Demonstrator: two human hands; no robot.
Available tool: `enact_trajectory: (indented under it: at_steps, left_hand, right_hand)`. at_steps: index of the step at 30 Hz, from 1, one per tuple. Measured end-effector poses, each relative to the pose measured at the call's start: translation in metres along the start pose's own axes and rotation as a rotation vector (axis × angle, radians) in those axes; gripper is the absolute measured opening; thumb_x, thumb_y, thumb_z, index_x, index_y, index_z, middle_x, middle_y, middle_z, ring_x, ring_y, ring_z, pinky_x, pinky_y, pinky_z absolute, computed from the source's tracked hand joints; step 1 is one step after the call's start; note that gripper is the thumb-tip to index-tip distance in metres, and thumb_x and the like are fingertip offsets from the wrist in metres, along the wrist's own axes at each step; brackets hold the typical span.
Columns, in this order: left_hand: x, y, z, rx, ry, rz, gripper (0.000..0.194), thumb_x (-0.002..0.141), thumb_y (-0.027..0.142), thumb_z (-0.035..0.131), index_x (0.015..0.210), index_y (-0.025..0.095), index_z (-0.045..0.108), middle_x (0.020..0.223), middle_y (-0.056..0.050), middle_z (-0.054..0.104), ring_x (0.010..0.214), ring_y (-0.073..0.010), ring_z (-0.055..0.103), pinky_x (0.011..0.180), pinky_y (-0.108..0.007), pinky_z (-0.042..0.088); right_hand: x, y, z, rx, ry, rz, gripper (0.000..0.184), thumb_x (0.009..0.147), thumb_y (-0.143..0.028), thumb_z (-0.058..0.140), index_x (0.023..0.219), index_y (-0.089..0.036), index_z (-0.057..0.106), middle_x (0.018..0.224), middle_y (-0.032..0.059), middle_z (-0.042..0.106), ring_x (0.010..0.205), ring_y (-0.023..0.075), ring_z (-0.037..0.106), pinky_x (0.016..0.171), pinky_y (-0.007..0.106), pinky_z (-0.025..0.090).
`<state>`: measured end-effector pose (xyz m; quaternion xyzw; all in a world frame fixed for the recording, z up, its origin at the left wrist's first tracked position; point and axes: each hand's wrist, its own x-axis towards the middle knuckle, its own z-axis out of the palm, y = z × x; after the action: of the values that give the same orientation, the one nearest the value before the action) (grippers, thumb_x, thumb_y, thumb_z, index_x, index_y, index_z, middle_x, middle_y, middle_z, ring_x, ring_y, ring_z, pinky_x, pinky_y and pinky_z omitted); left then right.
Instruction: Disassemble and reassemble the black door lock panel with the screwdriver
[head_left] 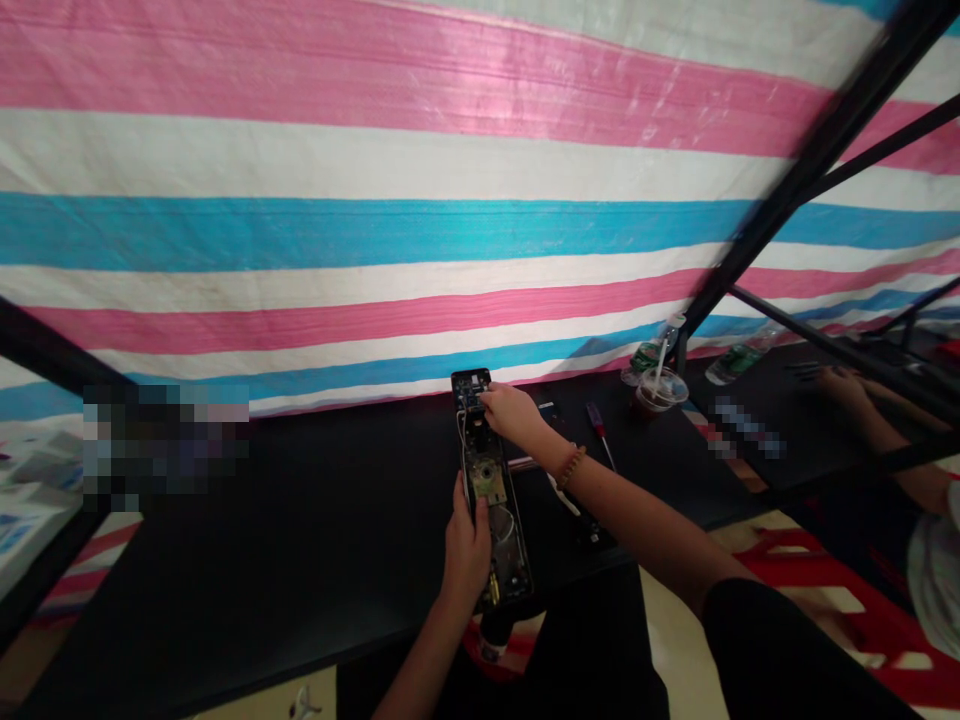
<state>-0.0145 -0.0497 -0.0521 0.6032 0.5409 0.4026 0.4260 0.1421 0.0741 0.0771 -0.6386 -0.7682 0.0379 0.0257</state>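
Open device housing (489,500) gripped at its edge by left hand (466,552); board (471,392) touched by right hand (511,415), grip unclear.

Makeshift workshop: striped tarpaulin wall (375,235), black workbench (262,510), screwdriver (598,430), opened electronic device (489,482).

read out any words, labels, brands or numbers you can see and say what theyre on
No text is readable: any markings on the circuit board of the open device and the green labels on one bottle and another bottle are too small or blurred to read.
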Motion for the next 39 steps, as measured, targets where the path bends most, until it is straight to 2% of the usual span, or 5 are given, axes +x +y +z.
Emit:
enact_trajectory:
  at_steps: [9,19,25,30,39]
  left_hand:
    - [-0.001,0.009,-0.003,-0.012,-0.006,-0.07,0.057,0.103,0.044,0.039,0.154,0.018,0.034,0.142,-0.017,0.061,0.127,-0.0277,0.063,0.104,-0.044,0.05]
    - [-0.01,0.03,-0.014,0.045,0.209,0.153,0.048,0.096,0.042,0.051,0.137,0.016,0.051,0.141,-0.019,0.052,0.136,-0.0316,0.048,0.115,-0.053,0.037]
    - [-0.028,0.086,-0.018,-0.477,-0.157,-0.224,0.051,0.083,0.049,0.071,0.124,0.021,0.059,0.115,-0.012,0.07,0.091,-0.0242,0.072,0.083,-0.038,0.058]
    - [-0.033,0.104,-0.032,-0.832,-0.213,-0.561,0.068,0.074,0.046,0.081,0.132,0.022,0.052,0.102,-0.01,0.075,0.05,-0.0098,0.06,0.049,-0.023,0.048]
    - [-0.016,0.112,-0.107,-0.905,-0.063,-0.258,0.036,0.078,0.04,0.08,0.102,0.016,0.073,0.096,-0.013,0.077,0.069,-0.0178,0.067,0.064,-0.028,0.055]
  right_hand:
    - [-0.007,0.0,0.006,0.117,0.065,0.078,0.028,0.1,-0.021,0.047,0.119,-0.018,0.067,0.119,0.0114,0.066,0.106,0.0211,0.065,0.09,0.027,0.049]
    - [-0.115,-0.001,0.067,0.775,0.25,0.348,0.031,0.093,-0.015,0.055,0.121,-0.014,0.067,0.107,0.0125,0.075,0.099,0.0227,0.071,0.091,0.034,0.054]
    - [-0.155,-0.015,0.044,1.214,0.192,0.065,0.029,0.096,-0.027,0.053,0.116,-0.022,0.073,0.111,0.0061,0.077,0.103,0.0218,0.073,0.094,0.037,0.057]
    - [-0.199,0.022,0.075,0.792,0.6,0.373,0.033,0.096,-0.037,0.055,0.119,-0.02,0.072,0.12,0.0137,0.072,0.114,0.0286,0.067,0.104,0.049,0.051]
    - [-0.26,0.071,0.167,0.59,0.53,0.356,0.03,0.097,-0.036,0.053,0.115,-0.027,0.075,0.138,0.011,0.063,0.133,0.0307,0.056,0.11,0.055,0.047]
